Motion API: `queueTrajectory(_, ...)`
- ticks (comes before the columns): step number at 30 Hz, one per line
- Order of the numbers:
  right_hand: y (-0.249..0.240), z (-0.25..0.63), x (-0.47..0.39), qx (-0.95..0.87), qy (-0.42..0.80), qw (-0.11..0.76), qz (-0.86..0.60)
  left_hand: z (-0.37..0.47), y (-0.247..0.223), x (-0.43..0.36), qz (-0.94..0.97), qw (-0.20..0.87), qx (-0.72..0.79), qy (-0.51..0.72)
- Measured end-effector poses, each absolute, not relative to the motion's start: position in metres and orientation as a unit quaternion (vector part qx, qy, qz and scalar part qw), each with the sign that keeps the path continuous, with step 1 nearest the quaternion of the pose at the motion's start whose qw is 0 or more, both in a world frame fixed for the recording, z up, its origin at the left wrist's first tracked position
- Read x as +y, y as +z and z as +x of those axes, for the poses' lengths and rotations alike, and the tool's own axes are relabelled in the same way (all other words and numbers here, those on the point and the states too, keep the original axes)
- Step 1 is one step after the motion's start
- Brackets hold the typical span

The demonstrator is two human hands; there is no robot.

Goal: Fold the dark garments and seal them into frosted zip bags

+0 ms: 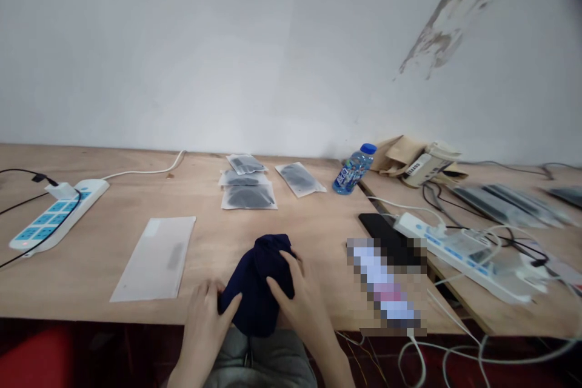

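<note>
A bunched dark blue cloth [257,291] lies at the table's front edge, its lower part hanging toward my lap. My left hand [207,315] holds its left side, with the thumb on top. On its right side my right hand [297,291] grips the upper folds between thumb and fingers. What kind of cloth item it is does not show. To the left lies a flat frosted plastic bag [157,260]. Farther back are several frosted bags with dark contents, among them a front one [249,195] and a separate one [300,179] to the right.
At left, a white power strip [63,218] has a plug in it. A blue-capped bottle [354,170] stands back right, near a paper cup [427,165]. A black phone-like slab [386,233], a blurred-out screen [386,285] and another power strip [459,254] with cables lie right.
</note>
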State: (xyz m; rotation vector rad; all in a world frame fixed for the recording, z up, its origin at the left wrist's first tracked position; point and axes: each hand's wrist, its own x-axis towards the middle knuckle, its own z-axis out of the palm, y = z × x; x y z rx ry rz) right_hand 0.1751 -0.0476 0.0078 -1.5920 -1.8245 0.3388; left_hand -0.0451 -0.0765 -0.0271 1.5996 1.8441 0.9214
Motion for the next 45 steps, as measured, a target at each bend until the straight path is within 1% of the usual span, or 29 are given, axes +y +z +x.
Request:
queueTrajectory(3,0.006,0.160,-0.042,-0.735,0.109,0.299,-0.599,-0.045,-0.027,-0.073,0.606,0.253,0.672,0.342)
queueTrajectory(5,0.004,0.154,-0.035,-0.715,0.116,0.304,-0.619,-0.049,-0.024,-0.067,0.593,0.255,0.673,0.361)
queueTrajectory(8,0.005,0.155,-0.027,-0.640,0.176,0.372,-0.649,-0.063,-0.020,-0.052,0.542,0.259,0.686,0.411)
queueTrajectory(10,0.007,0.164,-0.025,-0.569,0.229,0.437,-0.657,-0.079,-0.019,-0.040,0.498,0.274,0.689,0.449)
queueTrajectory(12,0.007,0.179,-0.026,-0.512,0.257,0.478,-0.666,-0.096,-0.022,-0.029,0.457,0.297,0.692,0.473)
queueTrajectory(14,0.002,0.198,-0.030,-0.491,0.249,0.466,-0.692,-0.112,-0.027,-0.020,0.436,0.315,0.695,0.477)
queueTrajectory(17,-0.011,0.231,-0.036,-0.501,0.172,0.383,-0.757,-0.128,-0.033,-0.013,0.449,0.321,0.696,0.459)
queueTrajectory(19,-0.017,0.249,-0.041,-0.517,0.120,0.334,-0.778,-0.132,-0.035,-0.011,0.469,0.311,0.695,0.449)
queueTrajectory(21,-0.018,0.261,-0.046,-0.549,0.106,0.313,-0.767,-0.132,-0.035,-0.014,0.495,0.280,0.688,0.450)
queueTrajectory(24,-0.012,0.265,-0.052,-0.627,0.122,0.316,-0.701,-0.130,-0.035,-0.027,0.545,0.233,0.662,0.459)
queueTrajectory(28,-0.014,0.251,-0.057,-0.699,0.164,0.323,-0.617,-0.130,-0.033,-0.059,0.611,0.222,0.626,0.431)
queueTrajectory(33,-0.032,0.240,-0.055,-0.684,0.202,0.329,-0.620,-0.133,-0.022,-0.102,0.672,0.209,0.611,0.364)
queueTrajectory(37,-0.035,0.244,-0.053,-0.668,0.216,0.345,-0.623,-0.135,-0.014,-0.116,0.717,0.181,0.601,0.304)
queueTrajectory(40,-0.027,0.246,-0.054,-0.667,0.196,0.365,-0.620,-0.137,-0.016,-0.112,0.716,0.145,0.609,0.310)
queueTrajectory(42,-0.021,0.246,-0.056,-0.668,0.157,0.381,-0.620,-0.137,-0.018,-0.107,0.709,0.129,0.612,0.325)
queueTrajectory(45,-0.013,0.243,-0.058,-0.660,0.092,0.415,-0.619,-0.136,-0.016,-0.101,0.701,0.132,0.604,0.355)
